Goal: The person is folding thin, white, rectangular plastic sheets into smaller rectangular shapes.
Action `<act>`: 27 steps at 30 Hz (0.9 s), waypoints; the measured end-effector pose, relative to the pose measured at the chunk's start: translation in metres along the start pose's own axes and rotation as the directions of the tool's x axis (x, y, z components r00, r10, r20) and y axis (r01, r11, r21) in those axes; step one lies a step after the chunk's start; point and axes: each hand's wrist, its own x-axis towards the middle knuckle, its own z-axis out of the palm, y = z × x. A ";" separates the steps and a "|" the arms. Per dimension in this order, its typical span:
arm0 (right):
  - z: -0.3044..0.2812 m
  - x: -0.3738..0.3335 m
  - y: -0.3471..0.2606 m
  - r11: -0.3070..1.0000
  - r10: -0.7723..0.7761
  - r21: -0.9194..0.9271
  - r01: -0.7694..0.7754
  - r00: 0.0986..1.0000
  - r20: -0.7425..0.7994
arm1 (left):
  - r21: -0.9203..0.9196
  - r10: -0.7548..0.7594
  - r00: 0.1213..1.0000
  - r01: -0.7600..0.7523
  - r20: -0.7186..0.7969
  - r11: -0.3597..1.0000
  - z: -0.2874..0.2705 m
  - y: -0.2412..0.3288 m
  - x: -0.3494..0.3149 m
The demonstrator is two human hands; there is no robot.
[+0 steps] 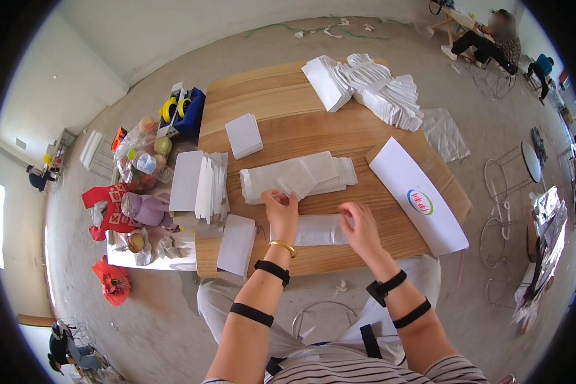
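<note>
My left hand (281, 211) is closed in a pinch at the lower corner of a small whitish square sheet (298, 177). Beneath that sheet lies an overlapping stack of flat white, partly translucent sleeves (259, 180). Closer to me, a clear flat plastic bag (313, 230) stretches across the wood between my hands. At its right end is my right hand (361, 227), its fingers bent and thumb apart from the fingertips. The thumb appears to touch the bag's end.
White card stacks (244, 136) (185, 181) and a loose white card (237, 243) lie left on the wooden table (275, 93). Bundled white sleeves (384, 89) lie at the far edge. A long white box (416, 195) stands right. Tape rolls (169, 110) and bagged fruit (148, 150) sit left.
</note>
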 end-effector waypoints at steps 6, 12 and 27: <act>0.036 0.042 -0.013 0.964 -0.228 -0.120 0.236 0.971 0.074 | 0.141 0.103 0.992 -0.113 0.075 0.984 0.001 0.022 -0.002; 0.044 0.052 -0.008 0.931 -0.286 -0.183 0.315 0.944 0.166 | 0.302 0.207 0.936 -0.293 0.286 0.907 -0.002 0.029 0.020; 0.054 0.056 -0.003 0.813 -0.121 -0.565 0.143 0.990 0.076 | 0.177 0.295 0.891 -0.371 0.346 0.912 -0.001 0.022 0.036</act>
